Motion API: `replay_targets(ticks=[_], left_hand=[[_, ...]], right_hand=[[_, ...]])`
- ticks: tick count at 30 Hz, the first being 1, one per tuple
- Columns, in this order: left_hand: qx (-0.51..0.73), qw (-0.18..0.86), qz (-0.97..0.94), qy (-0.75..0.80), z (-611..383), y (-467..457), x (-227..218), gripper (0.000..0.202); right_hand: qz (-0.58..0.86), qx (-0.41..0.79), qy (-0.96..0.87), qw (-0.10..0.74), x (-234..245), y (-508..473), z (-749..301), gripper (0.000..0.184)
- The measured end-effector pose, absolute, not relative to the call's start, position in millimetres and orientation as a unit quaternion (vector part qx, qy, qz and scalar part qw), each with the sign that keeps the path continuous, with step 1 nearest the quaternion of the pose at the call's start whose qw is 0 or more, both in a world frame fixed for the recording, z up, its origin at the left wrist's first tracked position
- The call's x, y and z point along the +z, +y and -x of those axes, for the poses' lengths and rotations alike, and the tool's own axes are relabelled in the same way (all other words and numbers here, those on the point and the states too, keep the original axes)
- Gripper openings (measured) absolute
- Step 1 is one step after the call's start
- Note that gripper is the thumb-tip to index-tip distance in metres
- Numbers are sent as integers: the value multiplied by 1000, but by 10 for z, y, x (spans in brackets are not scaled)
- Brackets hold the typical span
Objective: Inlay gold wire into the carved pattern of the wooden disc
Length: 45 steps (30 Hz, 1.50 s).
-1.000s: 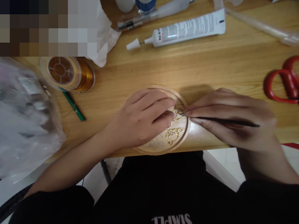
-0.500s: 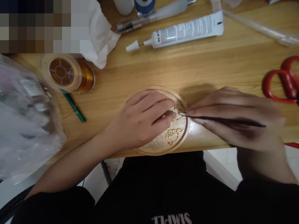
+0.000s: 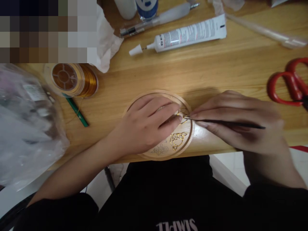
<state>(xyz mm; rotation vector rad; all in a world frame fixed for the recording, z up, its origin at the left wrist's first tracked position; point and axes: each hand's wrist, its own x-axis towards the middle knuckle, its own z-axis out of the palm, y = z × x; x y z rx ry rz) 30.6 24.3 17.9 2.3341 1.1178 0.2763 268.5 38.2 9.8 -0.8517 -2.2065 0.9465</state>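
Note:
A round wooden plate (image 3: 166,157) with a raised rim lies at the table's front edge. Gold wire outlines (image 3: 178,139) form flower shapes on its right part, and a pencilled flower (image 3: 160,149) shows lower down. Across the plate rests my left hand (image 3: 146,123), fingers slightly apart and bent, fingertips against the surface beside the wire. My right hand (image 3: 240,118) is closed around dark tweezers (image 3: 240,124). Their thin tips touch or nearly touch the wire close to my left index fingertip. My left hand covers much of the plate.
A spool of gold wire (image 3: 89,80) and a green stick (image 3: 77,110) lie left, beside a plastic bag (image 3: 31,128). Behind the plate are a glue tube (image 3: 190,33), a pen-like tool (image 3: 163,16) and a tissue (image 3: 108,41). Red-handled scissors (image 3: 276,93) lie right.
The view has shifted slightly. My right hand and the tweezers have moved a little left; my left hand stays on the plate in nearly the same pose.

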Motion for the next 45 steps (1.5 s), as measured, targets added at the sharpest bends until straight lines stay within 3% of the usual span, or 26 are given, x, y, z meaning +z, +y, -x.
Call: replay_targets(ticks=[18, 25, 29, 32, 38, 45], left_hand=[[103, 208, -896, 378, -279, 241, 171, 30], [219, 129, -910, 329, -241, 213, 19, 12], [227, 123, -924, 282, -165, 262, 4, 22], [234, 146, -905, 324, -103, 304, 11, 30], [243, 105, -865, 426, -104, 391, -44, 23], [162, 92, -838, 513, -58, 253, 139, 28]], right_hand=[[327, 361, -825, 286, 100, 386, -2681, 20], [418, 320, -757, 387, 141, 331, -2662, 28], [532, 291, -657, 448, 219, 181, -2542, 21], [577, 285, -610, 462, 198, 17, -2462, 15], [615, 279, -592, 441, 53, -284, -2373, 9], [602, 252, -599, 464, 95, -365, -2374, 9]])
